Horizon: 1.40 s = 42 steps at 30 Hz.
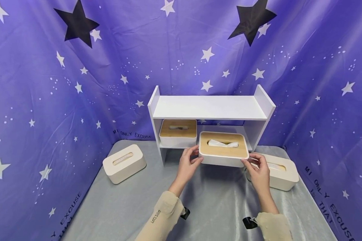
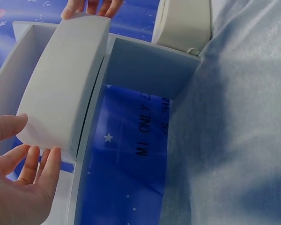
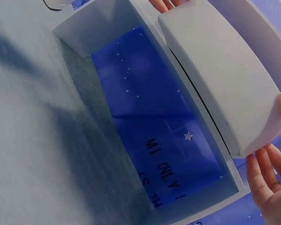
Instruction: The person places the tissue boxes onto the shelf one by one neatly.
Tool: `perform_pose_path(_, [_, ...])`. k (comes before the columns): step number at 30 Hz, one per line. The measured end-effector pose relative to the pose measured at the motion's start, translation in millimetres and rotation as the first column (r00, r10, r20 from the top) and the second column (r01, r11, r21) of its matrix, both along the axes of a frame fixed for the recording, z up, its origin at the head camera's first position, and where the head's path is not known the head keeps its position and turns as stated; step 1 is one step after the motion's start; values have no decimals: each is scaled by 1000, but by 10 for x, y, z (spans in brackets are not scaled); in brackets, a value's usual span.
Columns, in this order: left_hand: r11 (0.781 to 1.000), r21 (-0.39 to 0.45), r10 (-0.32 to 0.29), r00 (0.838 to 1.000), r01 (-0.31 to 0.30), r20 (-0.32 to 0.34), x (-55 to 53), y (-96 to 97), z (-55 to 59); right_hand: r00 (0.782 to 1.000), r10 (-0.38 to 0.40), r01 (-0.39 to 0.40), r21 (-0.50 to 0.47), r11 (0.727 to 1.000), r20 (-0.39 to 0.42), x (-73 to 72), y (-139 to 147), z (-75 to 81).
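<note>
Between both hands is a white tissue box [image 1: 224, 161] with a wood-look lid and a white tissue in its slot. My left hand [image 1: 188, 163] grips its left end, thumb on the front face and fingers around the side. The right hand [image 1: 257, 169] holds the opposite end the same way. The box is at the front edge of the white shelf's [image 1: 209, 107] middle level, partly jutting out; both wrist views show its plain front face [image 2: 63, 79] close over the board edge. A second wood-lidded tissue box [image 1: 178, 138] sits on that level to the left.
A cream tissue box [image 1: 124, 164] lies on the grey cloth-covered table [image 1: 123, 207] at the left. Another cream tissue box [image 1: 283, 175] stands at the right, partly behind the right hand. A purple star-patterned curtain [image 1: 181, 50] surrounds the table.
</note>
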<state>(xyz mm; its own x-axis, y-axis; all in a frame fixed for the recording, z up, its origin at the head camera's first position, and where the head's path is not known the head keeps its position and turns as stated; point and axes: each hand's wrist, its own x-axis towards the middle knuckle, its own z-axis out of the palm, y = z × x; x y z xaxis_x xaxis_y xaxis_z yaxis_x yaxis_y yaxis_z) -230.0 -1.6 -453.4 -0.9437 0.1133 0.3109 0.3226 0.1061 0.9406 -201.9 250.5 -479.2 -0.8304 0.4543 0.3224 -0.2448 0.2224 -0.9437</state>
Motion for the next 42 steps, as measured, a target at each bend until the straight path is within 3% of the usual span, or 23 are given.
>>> perform_pose_path(4, [1000, 2, -28, 1000, 28, 0, 131, -21, 216, 1000, -16, 16, 0, 1000, -3, -4, -28, 12])
perform_pose_path(10, [1000, 0, -27, 1000, 27, 3, 134, -27, 215, 999, -23, 21, -43, 999, -29, -7, -71, 34])
perform_pose_path(25, [999, 35, 0, 1000, -1, 22, 153, -40, 175, 996, -58, 57, -27, 998, -64, -42, -117, -28])
perform_pose_path(42, [997, 64, -45, 999, 44, 25, 160, -52, 161, 990, -22, 7, -103, 995, -140, -24, -180, -66])
